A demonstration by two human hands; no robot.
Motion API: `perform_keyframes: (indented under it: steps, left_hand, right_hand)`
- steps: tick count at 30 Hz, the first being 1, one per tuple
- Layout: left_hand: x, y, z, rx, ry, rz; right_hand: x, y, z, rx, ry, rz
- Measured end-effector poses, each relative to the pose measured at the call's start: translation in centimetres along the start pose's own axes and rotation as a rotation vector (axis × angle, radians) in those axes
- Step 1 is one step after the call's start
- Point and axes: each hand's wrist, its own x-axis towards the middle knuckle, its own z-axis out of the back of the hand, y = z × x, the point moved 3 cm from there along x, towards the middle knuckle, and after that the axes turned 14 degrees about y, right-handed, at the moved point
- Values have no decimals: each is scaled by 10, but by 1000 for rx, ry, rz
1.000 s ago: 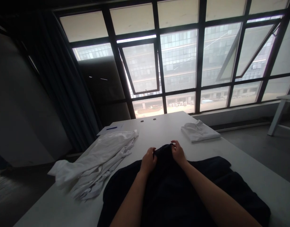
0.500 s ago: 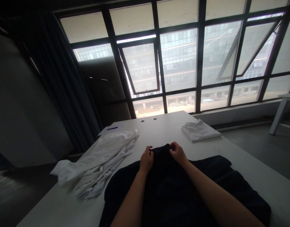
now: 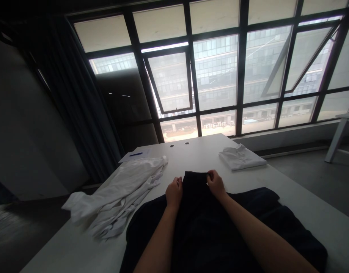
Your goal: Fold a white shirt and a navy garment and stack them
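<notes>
A dark navy garment point(image 3: 203, 220) lies spread over the near part of the white table, its exact kind hard to make out in the shade. A narrow, straight-edged end of it points away from me between my hands. My right hand point(image 3: 216, 184) pinches the far right corner of that end. At its left edge, a little below the far left corner, my left hand point(image 3: 173, 191) is closed with curled fingers on the cloth; the fingertips are partly hidden. The strip between the hands looks flat and smooth. Both forearms rest above the rest of the garment.
Loosely laid white garments point(image 3: 120, 193) cover the table's left side. Beyond them lies a paper sheet point(image 3: 134, 154) with a blue pen point(image 3: 136, 154). A folded white shirt point(image 3: 242, 157) sits at the right edge of the white table point(image 3: 191, 155). Tall windows stand behind.
The bunched far end of the dark garment is now flatter and wider, with a straight edge. My left hand moved slightly left and nearer me; my right hand shifted slightly right.
</notes>
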Motion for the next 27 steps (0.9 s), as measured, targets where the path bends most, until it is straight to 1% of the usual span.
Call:
perform_keyframes:
  steps: [2, 5, 9, 12, 15, 18, 20, 22, 25, 27]
  left_hand:
    - [3, 3, -3, 35, 37, 29]
    - [5, 1, -8, 83, 108, 23]
    - [4, -6, -10, 139, 156, -40]
    - [1, -10, -10, 167, 199, -84]
    - [-2, -12, -11, 179, 241, -110]
    - [-2, -15, -11, 178, 238, -113]
    - [0, -14, -8, 171, 202, -84]
    - [3, -10, -2, 163, 149, -32]
    - [6, -1, 10, 149, 72, 43]
    - [7, 4, 15, 139, 42, 54]
  right_hand:
    - [1, -4, 1, -9, -47, -42]
    - [1, -10, 2, -20, -93, -94]
    - [1, -15, 6, -52, -170, -160]
    - [0, -15, 7, -85, -176, -169]
    - [1, -12, 6, -128, -130, -139]
    - [0, -7, 6, -183, -85, -118]
    - [0, -3, 6, -218, -45, -106]
    - [-1, 0, 4, -249, 26, -86]
    - [-5, 6, -1, -293, 174, -48]
    - [-8, 10, -6, -321, 278, -18]
